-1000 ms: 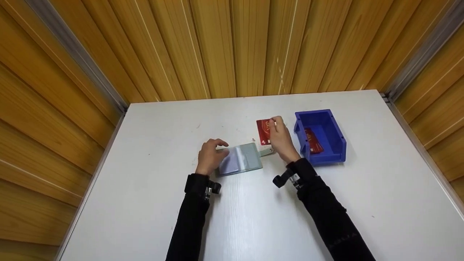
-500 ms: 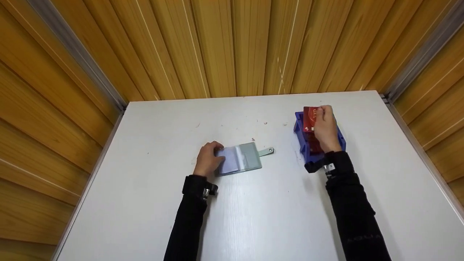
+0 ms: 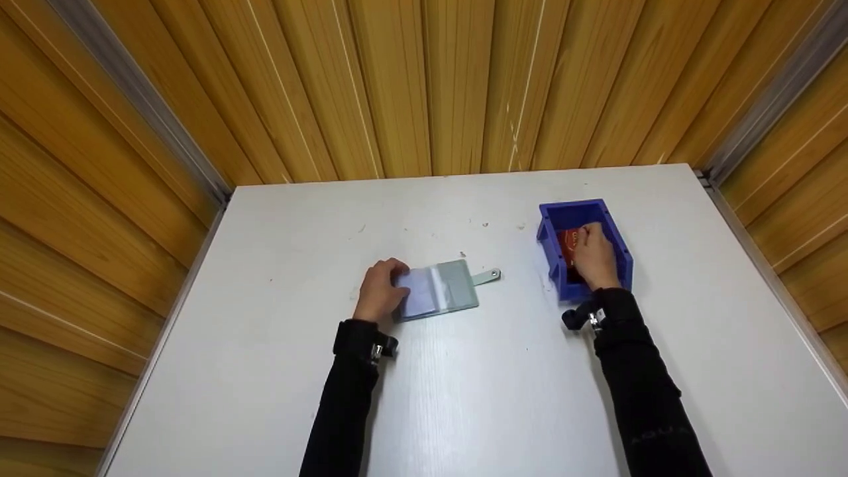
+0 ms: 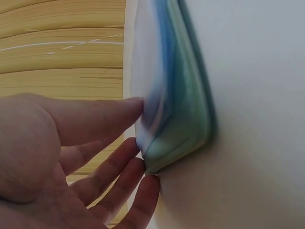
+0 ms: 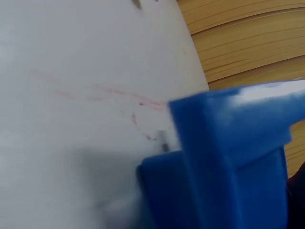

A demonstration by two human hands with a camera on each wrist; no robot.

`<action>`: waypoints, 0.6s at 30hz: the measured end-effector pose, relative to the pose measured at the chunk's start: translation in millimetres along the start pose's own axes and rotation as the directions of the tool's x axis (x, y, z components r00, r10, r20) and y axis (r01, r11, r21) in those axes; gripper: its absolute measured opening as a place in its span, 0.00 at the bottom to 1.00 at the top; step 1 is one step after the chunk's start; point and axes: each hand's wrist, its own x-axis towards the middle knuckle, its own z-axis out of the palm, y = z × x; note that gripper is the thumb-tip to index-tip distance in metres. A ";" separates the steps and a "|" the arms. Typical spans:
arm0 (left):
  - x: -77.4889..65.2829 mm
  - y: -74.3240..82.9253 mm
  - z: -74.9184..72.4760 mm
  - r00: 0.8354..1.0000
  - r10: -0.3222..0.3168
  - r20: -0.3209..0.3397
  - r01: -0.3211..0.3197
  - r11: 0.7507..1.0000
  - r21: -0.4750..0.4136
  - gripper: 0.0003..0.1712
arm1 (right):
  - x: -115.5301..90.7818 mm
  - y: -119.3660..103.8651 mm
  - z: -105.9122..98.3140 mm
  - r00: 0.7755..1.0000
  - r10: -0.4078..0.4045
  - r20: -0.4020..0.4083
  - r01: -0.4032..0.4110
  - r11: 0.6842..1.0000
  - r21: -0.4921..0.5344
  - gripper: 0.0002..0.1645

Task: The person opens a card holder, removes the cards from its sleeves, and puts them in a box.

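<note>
A pale green card holder [image 3: 457, 285] lies spread on the white table, its clear sleeves showing and its snap strap pointing right. My left hand [image 3: 381, 290] holds its left end. In the left wrist view, the thumb touches the sleeves' edge and the other fingertips meet the cover's edge. My right hand [image 3: 595, 257] reaches down into the blue bin [image 3: 627, 277] and pinches a red card [image 3: 568, 242]. The right wrist view shows mostly the bin's blue wall [image 5: 224, 157], with hand and card hidden there.
Yellow wood-patterned walls [image 3: 424, 93] stand behind the table and along both sides. Small scraps and reddish marks [image 5: 147, 102] dot the white tabletop [image 3: 265, 331] between holder and bin.
My right hand has carried the red card from beside the holder rightward over the bin, then down into it. My left hand has settled lower onto the holder's left end.
</note>
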 end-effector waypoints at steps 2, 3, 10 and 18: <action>0.1 -0.4 -0.1 1.000 0.001 0.002 -0.001 1.000 0.000 0.22 | 0.1 1.4 2.3 1.000 -0.023 0.021 0.024 0.999 -0.047 0.19; 0.2 -0.6 -0.2 1.000 0.001 0.003 -0.001 1.000 0.000 0.22 | 0.4 1.9 3.1 0.999 -0.032 0.021 0.033 0.997 -0.070 0.19; 1.3 -2.8 -0.3 1.000 0.019 -0.003 -0.019 1.000 -0.002 0.21 | -2.7 0.8 8.6 0.999 -0.027 -0.041 0.020 0.986 -0.165 0.17; 1.1 -4.0 0.2 1.000 0.028 -0.005 -0.028 1.000 -0.005 0.21 | -5.8 -0.5 10.5 0.997 -0.048 -0.066 0.034 0.980 -0.195 0.17</action>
